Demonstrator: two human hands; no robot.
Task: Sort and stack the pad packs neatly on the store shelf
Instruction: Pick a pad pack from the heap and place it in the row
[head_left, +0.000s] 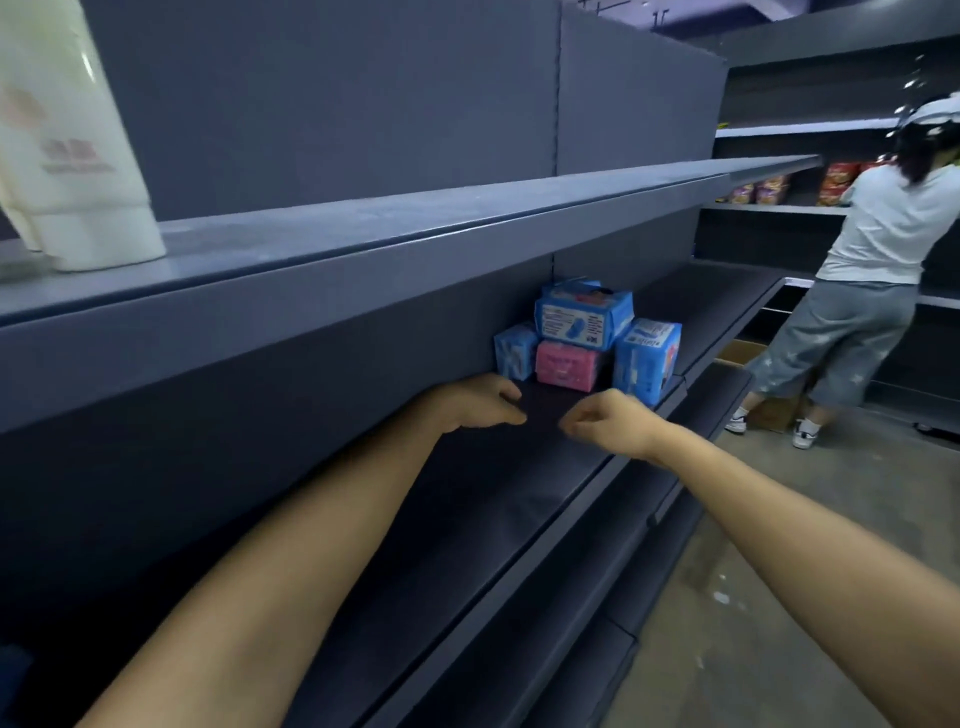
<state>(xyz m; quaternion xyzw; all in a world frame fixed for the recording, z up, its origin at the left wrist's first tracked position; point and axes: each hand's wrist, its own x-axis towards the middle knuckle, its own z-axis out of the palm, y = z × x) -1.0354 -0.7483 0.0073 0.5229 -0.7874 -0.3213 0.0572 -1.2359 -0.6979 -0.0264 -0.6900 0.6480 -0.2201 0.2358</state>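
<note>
Both arms are reaching forward over the dark shelf (498, 499), and the pad packs are sitting just beyond the fingertips, a little further along the shelf and close to its back panel. The left hand (480, 405) is hovering with its fingers loosely curled, holding nothing; the right hand (605, 421) is doing the same, fingers drooping, nothing in it.

The pile is lying straight ahead of the gap between the two hands. A pink pad pack (566, 366) is resting flat on the shelf in the middle, a small blue pack (514, 351) is standing just to its left, and a taller blue pack (647, 358) is leaning at its right near the shelf's front edge. A larger blue pack (584, 314) is lying across the top, its long side running left to right.

The left hand looks nearer the small blue pack, the right nearer the leaning one. I'd guess the top pack comes off first, wanting both hands at its ends.
</note>
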